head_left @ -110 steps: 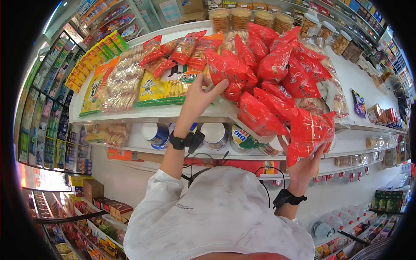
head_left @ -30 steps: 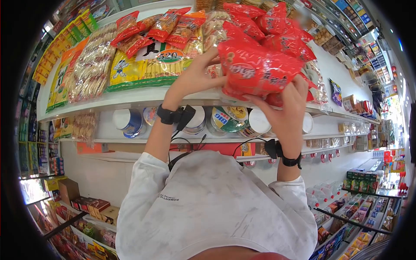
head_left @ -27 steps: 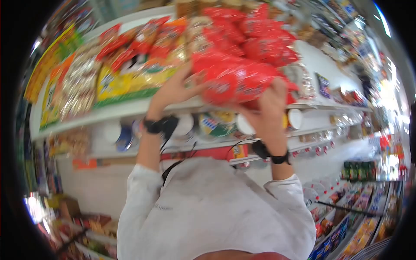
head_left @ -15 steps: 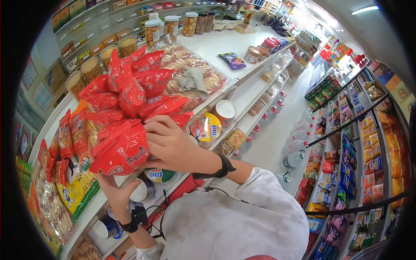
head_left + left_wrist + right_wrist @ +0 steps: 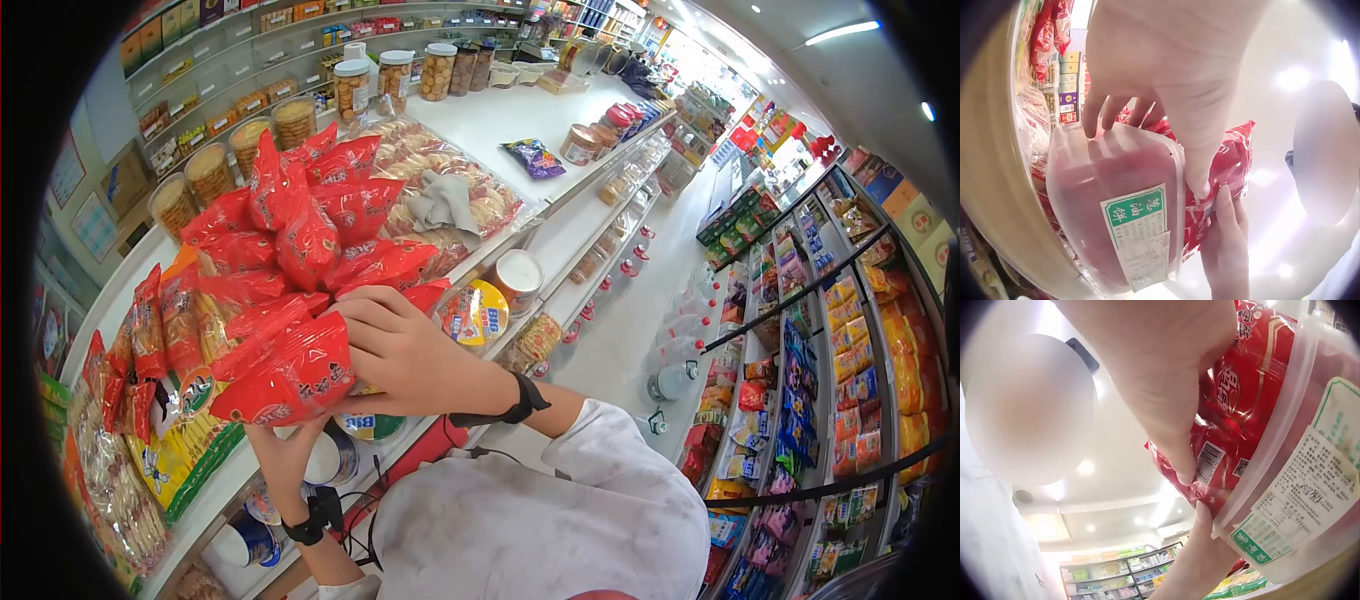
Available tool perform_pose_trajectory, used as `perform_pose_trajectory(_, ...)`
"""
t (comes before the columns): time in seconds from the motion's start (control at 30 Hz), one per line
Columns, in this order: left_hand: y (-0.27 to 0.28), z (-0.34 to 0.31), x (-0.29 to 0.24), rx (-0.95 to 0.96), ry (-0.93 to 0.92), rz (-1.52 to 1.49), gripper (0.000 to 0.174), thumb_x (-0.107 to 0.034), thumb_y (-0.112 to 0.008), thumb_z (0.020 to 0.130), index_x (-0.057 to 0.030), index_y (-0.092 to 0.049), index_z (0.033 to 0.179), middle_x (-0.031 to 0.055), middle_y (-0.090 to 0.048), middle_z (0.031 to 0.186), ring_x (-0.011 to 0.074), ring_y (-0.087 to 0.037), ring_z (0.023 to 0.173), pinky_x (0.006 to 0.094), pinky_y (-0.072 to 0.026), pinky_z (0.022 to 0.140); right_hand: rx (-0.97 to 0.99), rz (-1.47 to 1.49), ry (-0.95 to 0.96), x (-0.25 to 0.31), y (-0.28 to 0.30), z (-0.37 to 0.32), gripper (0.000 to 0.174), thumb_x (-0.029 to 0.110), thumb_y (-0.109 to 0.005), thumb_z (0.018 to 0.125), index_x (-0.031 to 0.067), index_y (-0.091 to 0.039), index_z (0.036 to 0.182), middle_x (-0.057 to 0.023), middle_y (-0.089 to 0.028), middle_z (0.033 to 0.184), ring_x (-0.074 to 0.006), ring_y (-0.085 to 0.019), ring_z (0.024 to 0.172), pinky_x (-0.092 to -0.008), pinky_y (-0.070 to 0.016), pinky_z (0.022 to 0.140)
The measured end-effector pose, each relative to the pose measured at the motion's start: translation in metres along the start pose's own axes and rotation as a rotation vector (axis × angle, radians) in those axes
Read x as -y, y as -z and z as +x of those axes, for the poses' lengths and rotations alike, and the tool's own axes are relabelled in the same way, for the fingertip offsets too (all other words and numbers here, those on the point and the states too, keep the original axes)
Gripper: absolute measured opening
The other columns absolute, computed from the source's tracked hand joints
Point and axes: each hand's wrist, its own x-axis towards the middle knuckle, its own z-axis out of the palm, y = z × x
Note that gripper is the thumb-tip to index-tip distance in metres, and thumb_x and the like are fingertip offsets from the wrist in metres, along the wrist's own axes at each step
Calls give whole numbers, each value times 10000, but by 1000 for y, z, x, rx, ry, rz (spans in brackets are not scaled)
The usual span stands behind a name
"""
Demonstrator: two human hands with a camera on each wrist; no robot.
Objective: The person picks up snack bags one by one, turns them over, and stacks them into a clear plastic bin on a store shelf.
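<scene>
A red snack packet (image 5: 290,385) leans at the front of a heap of like red packets (image 5: 305,235). My right hand (image 5: 405,350) grips its right side, fingers over the upper face; in the right wrist view the thumb presses its barcode side. From below, my left hand (image 5: 285,460) holds the same packet. In the left wrist view that hand's thumb lies on the red wrapper, while its fingertips curl at the wall of a translucent plastic tub (image 5: 1079,194) with a green-and-white label (image 5: 1138,219). The tub stands under the packets, which hide most of it in the head view.
On the white counter, small red-orange packets (image 5: 145,325) and yellow bags (image 5: 175,470) lie left. A bag of round biscuits (image 5: 410,150) with grey cloth (image 5: 445,203) lies right, beyond it a purple packet (image 5: 535,158). Tubs of noodles (image 5: 478,312) sit on the shelf below.
The head view has turned right. The packet has gone from the right hand alone to both hands at the heap's front. Over the last half second, the hands have hardly moved.
</scene>
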Motion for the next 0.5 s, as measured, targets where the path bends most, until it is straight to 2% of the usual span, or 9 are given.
perform_pose_trajectory(0.07, -2, -1, 0, -22, -8, 35, 833, -141, -956, 713, -19, -496, 1396, 129, -586, 1351, 239, -591, 1233, 407, -453, 1081, 7, 16, 13, 0, 2, 2, 504, 380, -837, 739, -1, -596, 967, -128, -619, 1114, -324, -581, 1160, -504, -427, 1075)
perform_pose_trajectory(0.17, -1, -1, 0, -43, 48, -13, 850, -156, -994, 652, -1, -545, 1358, 151, -600, 1337, 270, -600, 1211, 433, -438, 1084, 23, 33, 19, -1, 1, 2, 495, 364, -837, 736, -3, -597, 965, -128, -614, 1106, -323, -572, 1164, -502, -424, 1077)
perform_pose_trajectory(0.27, 4, -3, 16, -81, -90, 170, 848, -151, -972, 705, 2, -504, 1395, 132, -557, 1353, 248, -580, 1244, 413, -454, 1082, 41, 51, 12, -3, 4, 3, 498, 356, -832, 727, -8, -608, 984, -127, -611, 1105, -317, -552, 1171, -496, -409, 1090)
perform_pose_trajectory(0.37, 4, -2, 14, -41, -51, 66, 868, -154, -975, 709, 22, -485, 1404, 155, -543, 1361, 249, -561, 1261, 421, -449, 1094, 110, 15, 5, 0, 8, 6, 516, 357, -825, 717, -15, -630, 1017, -124, -609, 1114, -315, -534, 1174, -489, -388, 1109)
perform_pose_trajectory(0.5, 9, -6, 31, -36, -88, 127, 874, -139, -952, 739, 27, -455, 1438, 181, -529, 1397, 263, -556, 1272, 424, -445, 1101, 145, 0, -8, 1, 5, 5, 527, 336, -829, 687, -11, -659, 1045, -105, -608, 1145, -311, -521, 1182, -491, -359, 1144)
